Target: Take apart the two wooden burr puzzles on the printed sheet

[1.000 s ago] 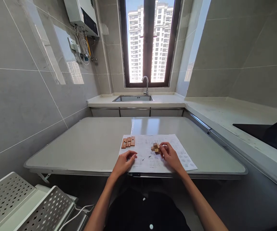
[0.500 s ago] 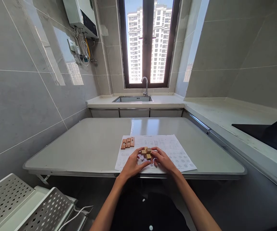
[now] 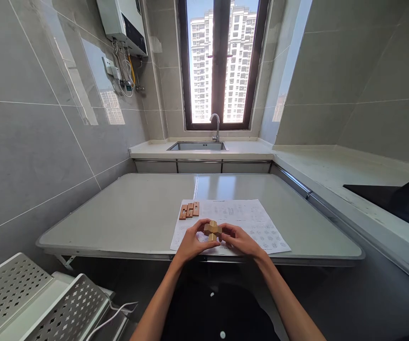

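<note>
A small wooden block puzzle [image 3: 212, 229], partly assembled, is held between both hands just above a printed paper sheet [image 3: 261, 227]. My left hand [image 3: 191, 244] grips its left side and my right hand [image 3: 240, 240] grips its right side. Three loose wooden pieces [image 3: 189, 210] lie side by side on the sheet's far left corner, a short way beyond my left hand. The sheet rests on a pale grey table [image 3: 136, 213] near its front edge.
A counter with a sink [image 3: 197, 146] and tap runs under the window behind the table. A black cooktop [image 3: 399, 201] sits on the right counter. White perforated metal shelves [image 3: 30, 303] and a cable stand low on the left. Tiled walls close both sides.
My right hand brought the puzzle from the sheet's middle toward me and leftward. My left hand came up from the paper and closed on it, so both hands now hold it.
</note>
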`<state>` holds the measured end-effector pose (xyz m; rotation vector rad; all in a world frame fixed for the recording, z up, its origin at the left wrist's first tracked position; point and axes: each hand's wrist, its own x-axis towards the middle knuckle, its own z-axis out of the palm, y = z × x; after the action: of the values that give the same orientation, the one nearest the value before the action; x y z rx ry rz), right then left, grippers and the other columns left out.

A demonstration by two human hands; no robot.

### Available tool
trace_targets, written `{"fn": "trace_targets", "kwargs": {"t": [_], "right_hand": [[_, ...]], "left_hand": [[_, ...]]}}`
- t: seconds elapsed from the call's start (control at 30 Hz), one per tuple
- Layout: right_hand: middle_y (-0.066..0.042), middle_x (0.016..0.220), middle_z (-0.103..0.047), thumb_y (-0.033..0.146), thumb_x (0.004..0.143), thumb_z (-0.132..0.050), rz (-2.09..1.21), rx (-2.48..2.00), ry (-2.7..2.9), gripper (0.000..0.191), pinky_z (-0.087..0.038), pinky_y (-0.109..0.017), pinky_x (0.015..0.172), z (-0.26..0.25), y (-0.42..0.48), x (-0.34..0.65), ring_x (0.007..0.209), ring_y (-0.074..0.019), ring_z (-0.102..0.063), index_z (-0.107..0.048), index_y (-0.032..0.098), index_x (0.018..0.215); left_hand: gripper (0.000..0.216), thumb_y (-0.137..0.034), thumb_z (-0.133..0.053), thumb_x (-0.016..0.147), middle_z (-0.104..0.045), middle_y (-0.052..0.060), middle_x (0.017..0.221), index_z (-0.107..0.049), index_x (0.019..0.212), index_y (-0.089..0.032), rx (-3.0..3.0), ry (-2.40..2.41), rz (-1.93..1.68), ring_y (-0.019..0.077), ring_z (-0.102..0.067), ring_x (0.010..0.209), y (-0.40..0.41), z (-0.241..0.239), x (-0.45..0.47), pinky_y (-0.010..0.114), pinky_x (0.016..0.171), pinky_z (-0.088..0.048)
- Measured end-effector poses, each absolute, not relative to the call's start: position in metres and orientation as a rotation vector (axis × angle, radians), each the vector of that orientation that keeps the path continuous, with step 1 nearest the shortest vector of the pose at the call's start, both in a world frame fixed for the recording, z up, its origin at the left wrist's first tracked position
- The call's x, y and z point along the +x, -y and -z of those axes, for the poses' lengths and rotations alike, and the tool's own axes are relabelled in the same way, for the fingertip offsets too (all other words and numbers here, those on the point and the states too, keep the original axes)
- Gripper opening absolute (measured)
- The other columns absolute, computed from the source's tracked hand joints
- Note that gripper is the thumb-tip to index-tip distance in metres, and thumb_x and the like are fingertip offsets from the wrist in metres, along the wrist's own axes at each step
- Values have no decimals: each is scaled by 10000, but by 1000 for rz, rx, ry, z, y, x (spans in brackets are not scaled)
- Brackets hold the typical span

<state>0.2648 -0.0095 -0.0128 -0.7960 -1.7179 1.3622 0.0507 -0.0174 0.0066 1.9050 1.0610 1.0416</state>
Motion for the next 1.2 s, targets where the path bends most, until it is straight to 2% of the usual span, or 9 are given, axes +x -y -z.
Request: {"fn": "trace_targets", "kwargs": {"t": [0.23,0.5,0.63,0.83,0.97,1.2], "right_hand": [[-48,1006,-723,590,858,-683,-1323,-824,1712,445,-481,-296,719,11,13,263,881,-211,-644,-711,215,1095],[-51,1033,-724,475,807,-765,-1169,-900,1663,363,-501,-333,791,25,8,262,976,-238,-651,-700,213,1050],[-58,997,-746,451,820,-735,-1149,-980,1639,337,-505,-326,720,29,9,259,908,-236,-680,-689,211,1053],[-40,967,-713,439,805,-729,-978,-1052,1676,287,-440,-272,615,31,7,256,864,-212,-648,-686,215,978],[-9,815,-686,468,810,-730,-1020,-1064,1676,340,-439,-276,633,34,6,257,718,-176,-602,-685,203,1020],[-36,879,-730,466,804,-750,-1113,-1010,1607,359,-491,-304,697,37,6,257,786,-202,-655,-667,205,1036]], "left_hand": [[641,-451,-875,663,-727,42,1113,-604,1207,-248,1921,-1064,-1051,252,-666,1060,18,-6,50,373,944,-510],[586,-516,-853,675,-729,26,1013,-614,1129,-231,1975,-1130,-1049,226,-670,954,17,-4,51,334,857,-509],[574,-536,-843,681,-724,24,969,-596,1093,-223,1973,-1166,-1062,224,-673,923,16,0,54,332,838,-514],[612,-566,-850,657,-724,23,952,-589,1090,-222,1971,-1209,-1059,215,-672,885,15,3,56,322,815,-521],[603,-575,-842,662,-716,17,936,-586,1078,-221,1976,-1240,-1066,210,-664,870,14,5,57,319,805,-519],[599,-563,-857,651,-724,15,948,-587,1073,-234,1954,-1206,-1076,220,-679,902,14,6,57,332,826,-524]]}}
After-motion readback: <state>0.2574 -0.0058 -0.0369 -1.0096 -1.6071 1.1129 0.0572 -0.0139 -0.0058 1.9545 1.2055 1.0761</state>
